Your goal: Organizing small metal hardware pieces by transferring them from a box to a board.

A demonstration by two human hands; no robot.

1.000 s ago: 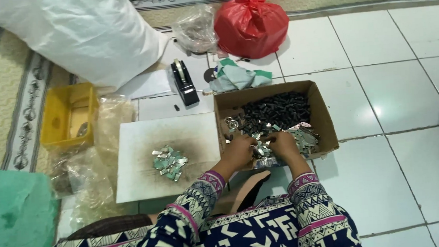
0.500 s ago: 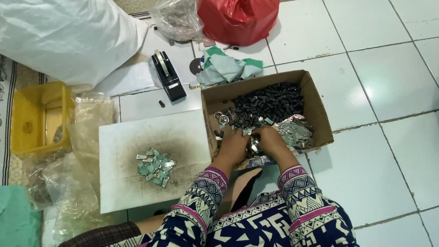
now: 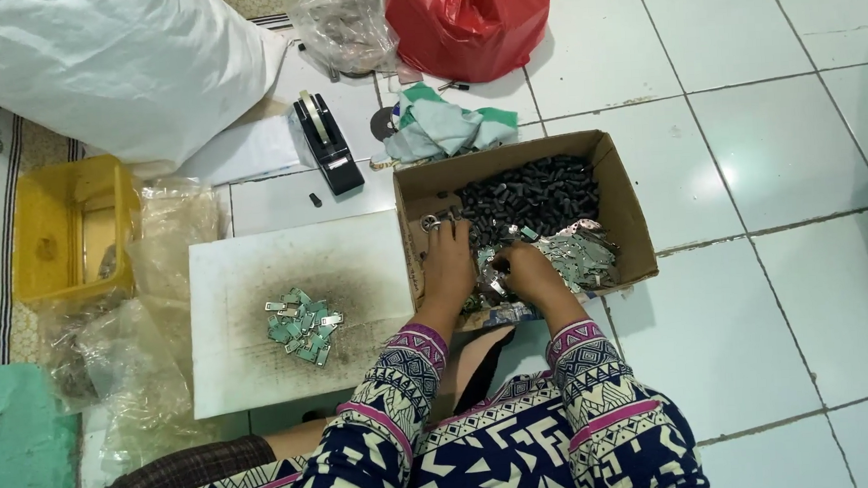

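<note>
Floor: white tiles (image 3: 744,109) under my cardboard box (image 3: 622,204).
Left hand (image 3: 449,265): palm down inside the box, grip unclear.
Right hand (image 3: 525,272): beside it, fingers curled around small metal pieces (image 3: 573,252).

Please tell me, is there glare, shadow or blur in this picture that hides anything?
Head view: soft glare lies on the white floor tiles; the picture is sharp overall; the dark pieces in the cardboard box merge into one mass, too small to tell apart; both the left hand and right hand are evenly lit, without strong shadow.

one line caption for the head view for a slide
Both hands, left hand and right hand, sort small metal pieces inside a cardboard box on a tiled floor.
</note>
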